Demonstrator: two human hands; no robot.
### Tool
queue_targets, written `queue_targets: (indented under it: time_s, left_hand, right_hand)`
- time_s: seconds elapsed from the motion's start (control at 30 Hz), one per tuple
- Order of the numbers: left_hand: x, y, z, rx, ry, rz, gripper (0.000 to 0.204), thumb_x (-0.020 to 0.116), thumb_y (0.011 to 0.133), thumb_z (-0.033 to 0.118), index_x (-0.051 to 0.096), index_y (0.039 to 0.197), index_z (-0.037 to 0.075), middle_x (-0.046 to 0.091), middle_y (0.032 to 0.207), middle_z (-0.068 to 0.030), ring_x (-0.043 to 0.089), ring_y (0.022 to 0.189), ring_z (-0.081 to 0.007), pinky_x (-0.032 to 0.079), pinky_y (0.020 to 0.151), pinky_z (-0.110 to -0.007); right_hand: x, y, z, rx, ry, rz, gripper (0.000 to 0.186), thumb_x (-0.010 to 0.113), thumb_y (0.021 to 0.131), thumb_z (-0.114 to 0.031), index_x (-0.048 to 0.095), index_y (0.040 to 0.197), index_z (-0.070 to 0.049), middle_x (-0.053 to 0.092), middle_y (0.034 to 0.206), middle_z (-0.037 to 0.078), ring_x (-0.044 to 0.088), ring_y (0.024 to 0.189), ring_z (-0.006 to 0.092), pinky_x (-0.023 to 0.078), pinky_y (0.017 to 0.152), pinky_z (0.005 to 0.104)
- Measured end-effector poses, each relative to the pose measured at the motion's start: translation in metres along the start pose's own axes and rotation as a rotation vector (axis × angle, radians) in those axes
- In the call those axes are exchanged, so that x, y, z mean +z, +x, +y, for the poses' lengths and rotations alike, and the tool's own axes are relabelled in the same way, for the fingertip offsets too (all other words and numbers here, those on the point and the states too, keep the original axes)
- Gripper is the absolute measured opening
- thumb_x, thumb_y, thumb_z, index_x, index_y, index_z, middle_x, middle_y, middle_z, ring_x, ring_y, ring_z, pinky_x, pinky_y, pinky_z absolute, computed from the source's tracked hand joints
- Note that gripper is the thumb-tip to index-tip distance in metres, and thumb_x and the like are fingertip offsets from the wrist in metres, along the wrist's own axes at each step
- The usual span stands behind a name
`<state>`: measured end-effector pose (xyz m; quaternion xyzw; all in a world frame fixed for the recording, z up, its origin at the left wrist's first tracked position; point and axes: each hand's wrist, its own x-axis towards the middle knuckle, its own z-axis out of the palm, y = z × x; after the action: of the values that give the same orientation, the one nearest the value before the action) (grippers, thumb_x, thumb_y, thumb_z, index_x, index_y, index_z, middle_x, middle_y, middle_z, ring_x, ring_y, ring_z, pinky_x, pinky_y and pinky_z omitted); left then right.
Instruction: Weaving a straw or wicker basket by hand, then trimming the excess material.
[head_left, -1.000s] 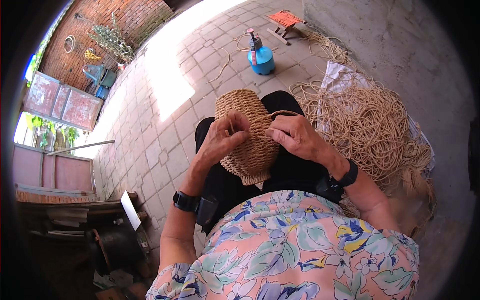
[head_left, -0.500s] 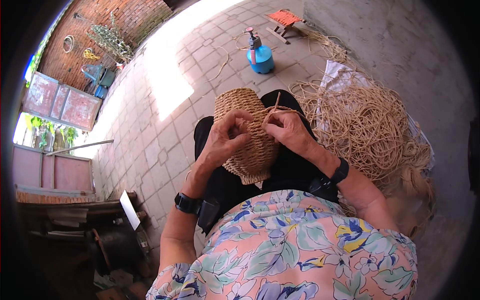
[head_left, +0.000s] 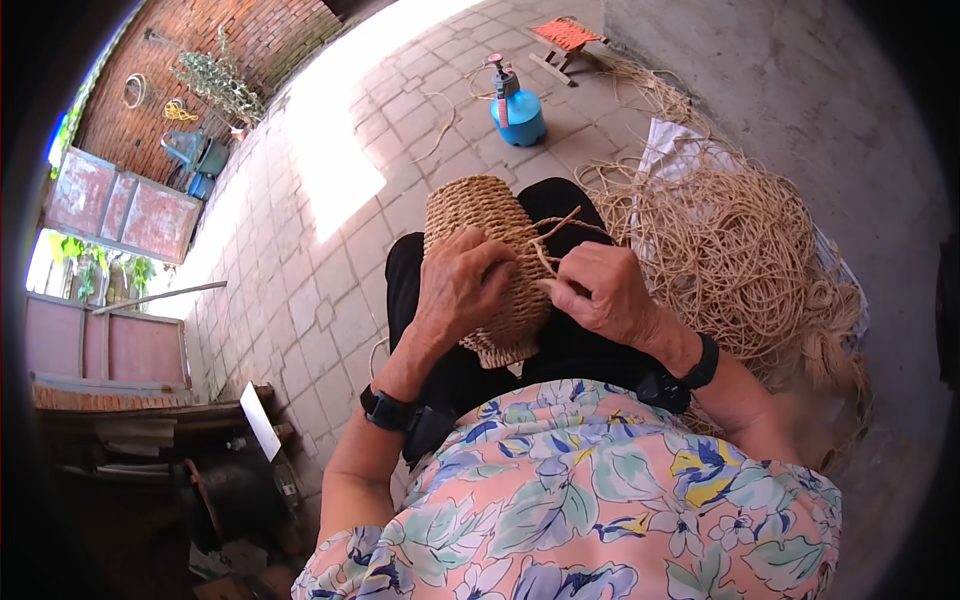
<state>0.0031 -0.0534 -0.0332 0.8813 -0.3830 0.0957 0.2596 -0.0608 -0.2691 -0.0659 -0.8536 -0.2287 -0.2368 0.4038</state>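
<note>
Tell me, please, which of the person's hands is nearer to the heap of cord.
Right. The right hand is left of the heap of cord, between it and the woven piece; the left hand is farther left, over the woven piece.

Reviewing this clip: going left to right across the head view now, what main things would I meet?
Leafy plant → woven basket → right hand → heap of tan cord.
</note>
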Motion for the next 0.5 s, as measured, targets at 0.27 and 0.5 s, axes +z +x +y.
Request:
queue_targets:
  time_s: [0.27,0.5]
  left_hand:
    - [-0.001,0.000,-0.003,-0.001,0.000,-0.063,0.010,0.070,0.085,0.014,0.068,0.092,0.007,0.058,0.083,-0.0097,0.061,0.083,-0.0320,0.047,0.074,-0.042]
    - [0.003,-0.002,-0.004,-0.002,0.006,-0.018,0.008,0.068,0.086,0.013,0.066,0.090,0.006,0.058,0.085,-0.0105,0.061,0.085,-0.0324,0.046,0.074,-0.042]
  right_hand:
    - [0.034,0.011,0.014,0.720,1.059,-0.040,0.014,0.069,0.094,-0.013,0.066,0.100,-0.001,0.063,0.075,0.000,0.060,0.062,0.0069,0.050,0.056,0.0216]
    - [0.040,0.017,0.011,0.729,0.883,-0.108,0.014,0.071,0.093,-0.015,0.066,0.097,-0.003,0.064,0.077,0.001,0.060,0.059,0.0070,0.049,0.053,0.0208]
